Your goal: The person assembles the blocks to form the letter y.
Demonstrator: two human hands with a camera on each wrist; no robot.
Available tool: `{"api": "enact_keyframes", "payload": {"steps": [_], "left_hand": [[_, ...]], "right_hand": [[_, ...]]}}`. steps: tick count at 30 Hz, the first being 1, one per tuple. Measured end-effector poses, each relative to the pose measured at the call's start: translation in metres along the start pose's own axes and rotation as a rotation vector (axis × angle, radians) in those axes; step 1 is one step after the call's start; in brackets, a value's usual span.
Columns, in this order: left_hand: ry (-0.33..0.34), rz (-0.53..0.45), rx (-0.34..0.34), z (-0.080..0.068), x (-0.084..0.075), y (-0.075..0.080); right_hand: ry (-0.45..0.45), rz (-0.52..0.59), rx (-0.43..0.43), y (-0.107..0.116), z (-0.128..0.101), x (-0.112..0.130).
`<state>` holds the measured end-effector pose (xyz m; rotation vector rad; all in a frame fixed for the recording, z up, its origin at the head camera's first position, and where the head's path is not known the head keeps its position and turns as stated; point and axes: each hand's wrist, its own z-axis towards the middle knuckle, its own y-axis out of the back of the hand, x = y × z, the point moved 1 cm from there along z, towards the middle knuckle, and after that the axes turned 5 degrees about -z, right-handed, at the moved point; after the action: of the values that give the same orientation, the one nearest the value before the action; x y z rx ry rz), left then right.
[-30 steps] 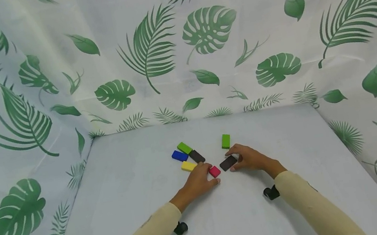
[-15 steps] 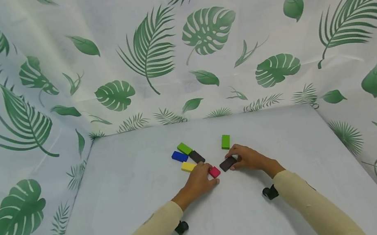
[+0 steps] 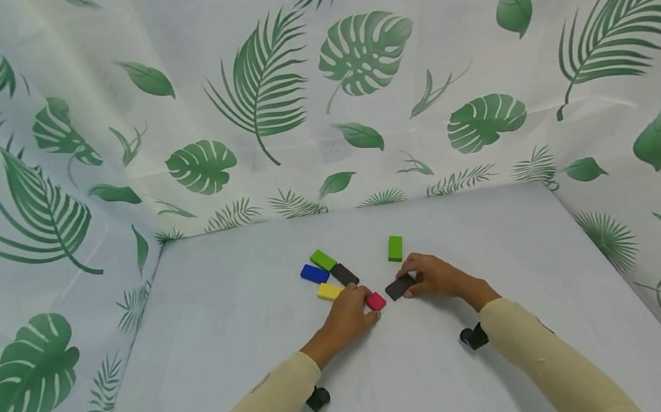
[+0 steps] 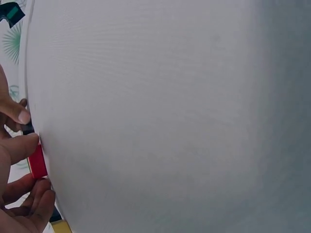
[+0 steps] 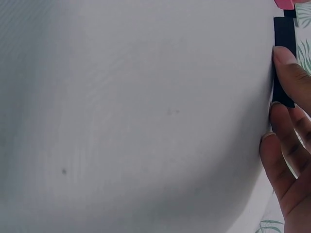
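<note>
My left hand point(image 3: 344, 319) pinches a pinkish-red block point(image 3: 376, 301) near the middle of the table. In the left wrist view the thumb is at one end of this red block point(image 4: 38, 163) and the fingers at the other. Just to its right, my right hand point(image 3: 439, 277) grips a black rectangular block point(image 3: 398, 288) by its right end. The right wrist view has the thumb on the side of that black block point(image 5: 285, 36), with fingertips at its near end. A small gap separates the two held blocks.
Beyond the left hand lie a yellow block point(image 3: 328, 291), a blue block point(image 3: 314, 273), a green block point(image 3: 323, 260) and a second black block point(image 3: 345, 274), close together. Another green block point(image 3: 395, 247) lies beyond the right hand. Leaf-patterned cloth point(image 3: 299, 175) encloses the white table point(image 3: 238, 280).
The left thumb has drawn in slightly against the red block. The right hand and the black block stay almost in place, and the other blocks have not moved.
</note>
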<state>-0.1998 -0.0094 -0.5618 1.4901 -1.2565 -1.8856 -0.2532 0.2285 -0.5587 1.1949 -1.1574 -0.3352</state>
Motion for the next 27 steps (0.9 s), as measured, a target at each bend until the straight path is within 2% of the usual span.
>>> {"api": "enact_keyframes", "payload": {"steps": [10,16,27], "left_hand": [[0.010,-0.019,0.020,0.000,0.003,0.000],[0.018,-0.040,0.034,-0.002,0.003,0.002],[-0.030,-0.065,0.023,-0.010,0.002,0.007]], "right_hand": [[-0.046,0.028,-0.007,0.002,-0.003,-0.001],[-0.037,0.047,-0.026,0.004,-0.006,-0.001],[-0.046,0.042,-0.064,0.007,-0.009,-0.001]]}}
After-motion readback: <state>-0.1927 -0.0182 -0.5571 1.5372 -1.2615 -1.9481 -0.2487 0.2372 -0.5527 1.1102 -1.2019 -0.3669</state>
